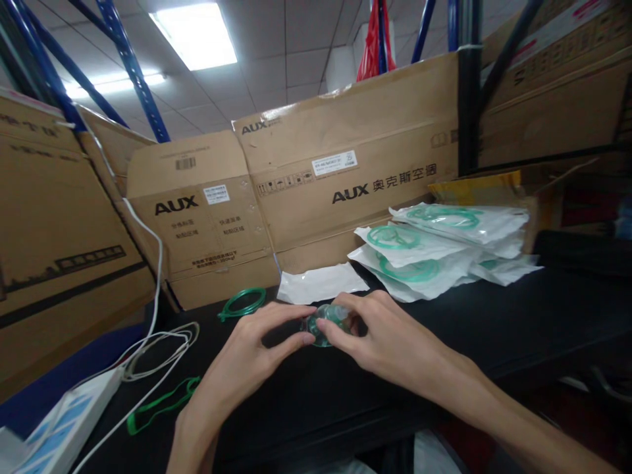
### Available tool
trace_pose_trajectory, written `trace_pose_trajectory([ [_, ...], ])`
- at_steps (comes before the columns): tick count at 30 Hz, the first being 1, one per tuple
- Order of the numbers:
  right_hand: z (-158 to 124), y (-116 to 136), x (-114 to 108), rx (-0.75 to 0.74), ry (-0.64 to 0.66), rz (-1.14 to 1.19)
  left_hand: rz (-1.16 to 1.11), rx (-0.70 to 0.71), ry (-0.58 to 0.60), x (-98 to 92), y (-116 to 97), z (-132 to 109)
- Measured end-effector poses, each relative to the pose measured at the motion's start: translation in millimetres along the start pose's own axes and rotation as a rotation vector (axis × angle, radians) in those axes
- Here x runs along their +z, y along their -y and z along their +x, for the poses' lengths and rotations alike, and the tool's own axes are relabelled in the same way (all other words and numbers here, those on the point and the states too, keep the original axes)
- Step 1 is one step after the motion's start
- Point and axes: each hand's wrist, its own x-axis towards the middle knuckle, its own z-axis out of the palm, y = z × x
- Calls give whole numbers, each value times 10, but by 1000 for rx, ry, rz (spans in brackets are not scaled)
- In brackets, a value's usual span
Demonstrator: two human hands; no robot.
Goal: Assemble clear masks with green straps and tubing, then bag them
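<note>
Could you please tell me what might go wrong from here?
The small clear piece sits between the fingertips of the left hand and right hand, so it might slip. The green strap lies near the left wrist, which could brush it. The white packets overlap in an uneven pile and might slide.

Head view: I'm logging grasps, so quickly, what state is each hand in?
Left hand: thumb and finger closed on one end of a clear plastic piece.
Right hand: closed on the same piece's other end.
</note>
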Motion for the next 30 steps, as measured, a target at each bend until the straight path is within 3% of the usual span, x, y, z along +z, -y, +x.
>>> trace_pose_trajectory([
  [6, 7, -39, -20, 32, 10, -52, -26, -137, -25, -195, 167, -38],
  [13, 38, -95, -39, 42, 89, -69, 96, -375, 200, -256, 428, -90],
  [18, 8, -212, 14, -76, 302, 34, -18, -550, 355, -179, 540, -140],
  [22, 19, -323, 97, -172, 419, 61, -86, -588, 387, -239, 489, -176],
  [27, 28, -392, 105, -146, 444, 21, 53, -596, 298, -292, 491, -174],
  [30, 6, -412, 111, -131, 433, 45, 78, -556, 335, -222, 553, -166],
])
